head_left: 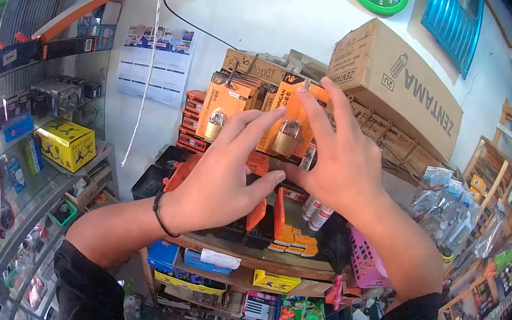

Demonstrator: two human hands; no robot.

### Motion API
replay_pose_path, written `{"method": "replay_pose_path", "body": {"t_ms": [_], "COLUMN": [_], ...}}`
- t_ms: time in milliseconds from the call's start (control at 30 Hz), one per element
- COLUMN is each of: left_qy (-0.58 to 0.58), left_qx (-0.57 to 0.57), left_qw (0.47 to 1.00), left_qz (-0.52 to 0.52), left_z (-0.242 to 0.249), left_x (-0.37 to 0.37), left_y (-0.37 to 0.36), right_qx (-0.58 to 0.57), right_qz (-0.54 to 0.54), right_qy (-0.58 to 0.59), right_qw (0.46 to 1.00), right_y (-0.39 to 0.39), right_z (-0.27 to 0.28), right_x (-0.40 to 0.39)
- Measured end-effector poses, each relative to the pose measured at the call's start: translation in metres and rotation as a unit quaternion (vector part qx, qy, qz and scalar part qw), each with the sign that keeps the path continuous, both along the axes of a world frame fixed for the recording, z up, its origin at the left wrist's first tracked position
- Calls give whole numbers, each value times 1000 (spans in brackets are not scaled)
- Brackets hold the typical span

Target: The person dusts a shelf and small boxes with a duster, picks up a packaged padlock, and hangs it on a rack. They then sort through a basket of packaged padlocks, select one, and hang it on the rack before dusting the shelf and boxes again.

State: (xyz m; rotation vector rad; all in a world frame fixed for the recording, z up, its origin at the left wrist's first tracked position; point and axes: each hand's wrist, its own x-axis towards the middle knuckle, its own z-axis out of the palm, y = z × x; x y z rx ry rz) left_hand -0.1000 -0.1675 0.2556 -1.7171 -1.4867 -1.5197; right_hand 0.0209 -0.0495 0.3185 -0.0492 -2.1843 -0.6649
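Note:
My left hand [218,178] is raised in front of the shelf, its fingers apart and its fingertips beside the left edge of an orange padlock pack [302,105]. My right hand [343,155] is spread at the right of that pack, with fingertips at its upper part and the thumb near its lower edge. Whether the fingertips touch the card cannot be made out. A brass padlock [286,139] shows on the card between the hands. Another orange padlock pack [223,106] hangs to the left, with more packs behind it.
A large cardboard box [400,82] rests at the upper right. Glass shelves with a yellow box [66,145] stand at the left. Below the hands are black bins, small orange boxes [294,240] and a pink basket [370,258]. A white rope [148,76] hangs down at the left.

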Motion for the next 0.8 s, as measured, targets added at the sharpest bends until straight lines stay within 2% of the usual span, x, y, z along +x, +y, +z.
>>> {"method": "replay_pose_path", "body": {"t_ms": [100, 200, 267, 333, 433, 600, 667, 733, 800], "left_qy": [-31, -28, 14, 16, 20, 34, 42, 30, 36], "left_qx": [-32, -43, -10, -16, -21, -23, 12, 1, 3], "left_qw": [999, 999, 998, 998, 997, 997, 997, 998, 996], "left_qz": [-22, -1, 54, 60, 68, 72, 56, 59, 82], "left_z": [2, -2, -4, 2, 6, 5, 4, 8, 9], "left_x": [-1, -4, -5, -2, 0, 5, 6, 10, 11], "left_y": [1, 7, 9, 4, 1, 2, 4, 4, 4], "right_qx": [-19, -33, -45, -105, -100, -106, -108, -96, -111], "right_qz": [-24, -26, -23, -61, -65, -46, -45, 15, 22], "right_qy": [-33, -66, -85, -90, -78, -96, -102, -85, -105], "right_qw": [999, 997, 995, 989, 990, 989, 988, 992, 988], "right_y": [1, -1, -6, -11, -8, -8, -4, 3, 1], "right_z": [5, 9, 12, 14, 16, 23, 24, 27, 34], "right_x": [-4, -5, -4, -2, -3, 4, 5, 3, 5]}}
